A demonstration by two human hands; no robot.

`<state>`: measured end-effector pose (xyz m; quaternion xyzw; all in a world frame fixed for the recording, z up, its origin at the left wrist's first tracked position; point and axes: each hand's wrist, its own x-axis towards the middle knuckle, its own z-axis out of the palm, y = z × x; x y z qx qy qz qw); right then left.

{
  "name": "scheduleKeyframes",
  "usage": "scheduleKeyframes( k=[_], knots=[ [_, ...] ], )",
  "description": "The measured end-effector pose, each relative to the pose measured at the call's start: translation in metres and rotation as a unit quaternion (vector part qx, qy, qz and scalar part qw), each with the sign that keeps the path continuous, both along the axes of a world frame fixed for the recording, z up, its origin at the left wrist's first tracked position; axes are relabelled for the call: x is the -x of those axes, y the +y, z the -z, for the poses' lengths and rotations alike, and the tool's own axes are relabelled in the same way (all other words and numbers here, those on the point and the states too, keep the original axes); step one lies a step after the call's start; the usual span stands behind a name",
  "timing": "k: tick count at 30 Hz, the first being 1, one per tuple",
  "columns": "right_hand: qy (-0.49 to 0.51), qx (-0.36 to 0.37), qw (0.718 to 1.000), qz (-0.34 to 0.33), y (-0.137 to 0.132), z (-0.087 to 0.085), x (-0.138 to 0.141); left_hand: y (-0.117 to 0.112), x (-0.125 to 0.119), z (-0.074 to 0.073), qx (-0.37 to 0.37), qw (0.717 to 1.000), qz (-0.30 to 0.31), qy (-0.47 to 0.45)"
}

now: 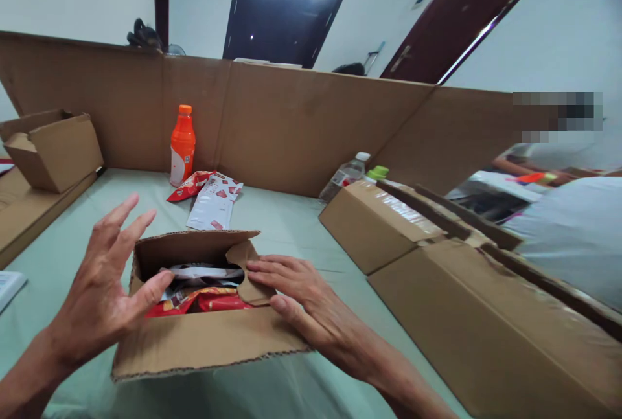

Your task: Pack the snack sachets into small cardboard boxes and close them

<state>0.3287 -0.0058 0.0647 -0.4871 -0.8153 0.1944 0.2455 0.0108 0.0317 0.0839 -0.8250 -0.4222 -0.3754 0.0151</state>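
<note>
A small cardboard box (pixel 208 344) stands in front of me with its front flap folded outward. Inside lie red snack packets (pixel 218 301) and some white-grey packets (pixel 207 272). My right hand (pixel 304 296) rests with outstretched fingers on the box's right side flap (pixel 255 280), which is tilted inward over the opening. My left hand (pixel 111 270) is spread at the box's left side, its thumb over the opening and nothing held. Whether the left palm touches the cardboard, I cannot tell.
Behind the box are an orange bottle (pixel 183 147), a red packet (pixel 192 184) and a white packet (pixel 214 202). Cardboard boxes (pixel 466 315) line the right, with a clear bottle (pixel 347 175) behind. Another box (pixel 63 153) stands at left. A cardboard wall (pixel 311 127) closes the back; a person sits beyond, right.
</note>
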Motion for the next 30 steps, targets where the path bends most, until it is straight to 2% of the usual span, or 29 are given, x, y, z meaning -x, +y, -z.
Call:
scheduleKeyframes(
  k=[2, 5, 7, 9, 11, 14, 16, 18, 20, 23, 28, 30],
  knots=[
    [0.043, 0.01, 0.999, -0.01, -0.001, 0.005, -0.01, 0.002, 0.01, 0.0, 0.09, 0.994, 0.044, 0.035],
    [0.107, 0.033, 0.993, -0.041, -0.005, 0.011, -0.026, 0.002, 0.03, 0.001, 0.217, 0.967, 0.122, 0.058],
    [0.123, 0.035, 0.99, -0.055, -0.008, 0.012, -0.031, 0.001, 0.041, -0.001, 0.249, 0.953, 0.164, 0.047],
    [0.118, 0.018, 0.992, -0.033, -0.008, 0.012, -0.029, 0.0, 0.045, -0.003, 0.261, 0.946, 0.19, 0.044],
    [0.106, -0.011, 0.994, 0.032, -0.004, 0.015, -0.02, 0.001, 0.04, -0.002, 0.255, 0.951, 0.167, 0.046],
    [0.101, -0.034, 0.988, 0.114, 0.01, 0.022, -0.004, 0.004, 0.022, 0.006, 0.223, 0.972, 0.076, 0.014],
    [0.1, -0.023, 0.987, 0.12, 0.02, 0.028, 0.004, 0.008, 0.011, 0.015, 0.185, 0.982, 0.035, -0.009],
    [0.098, 0.006, 0.989, 0.107, 0.027, 0.034, 0.007, 0.012, 0.004, 0.023, 0.139, 0.99, 0.021, 0.002],
    [0.096, 0.046, 0.99, 0.088, 0.031, 0.037, 0.007, 0.015, 0.003, 0.03, 0.112, 0.993, 0.023, 0.031],
    [0.103, 0.09, 0.989, 0.062, 0.033, 0.038, 0.006, 0.014, 0.012, 0.036, 0.123, 0.99, 0.044, 0.055],
    [0.128, 0.115, 0.983, 0.068, 0.03, 0.037, 0.007, -0.001, 0.039, 0.044, 0.114, 0.984, 0.102, 0.093],
    [0.134, 0.129, 0.982, 0.04, 0.027, 0.034, 0.007, -0.005, 0.052, 0.052, 0.104, 0.983, 0.113, 0.103]
  ],
)
